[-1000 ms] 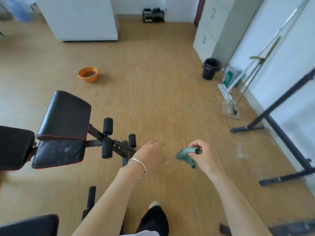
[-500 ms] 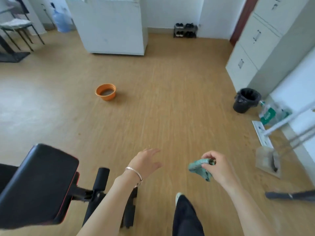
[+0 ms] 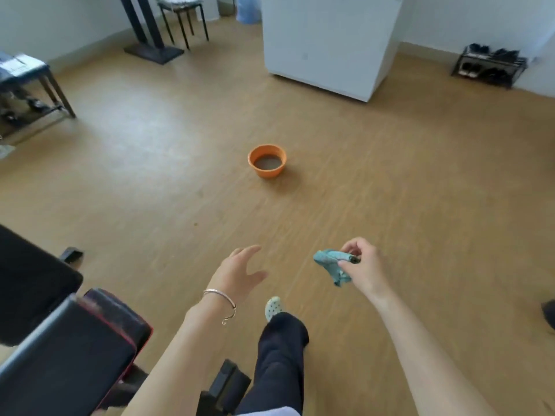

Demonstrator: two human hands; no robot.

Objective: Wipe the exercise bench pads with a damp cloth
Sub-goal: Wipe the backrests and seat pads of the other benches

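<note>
Head: orange basin [image 3: 267, 174], greyish inside; cloth [image 3: 329, 261] apart

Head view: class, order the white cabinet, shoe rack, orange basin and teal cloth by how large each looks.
1. white cabinet
2. shoe rack
3. orange basin and teal cloth look about alike; the cloth is nearer the camera, so they stay unranked.
</note>
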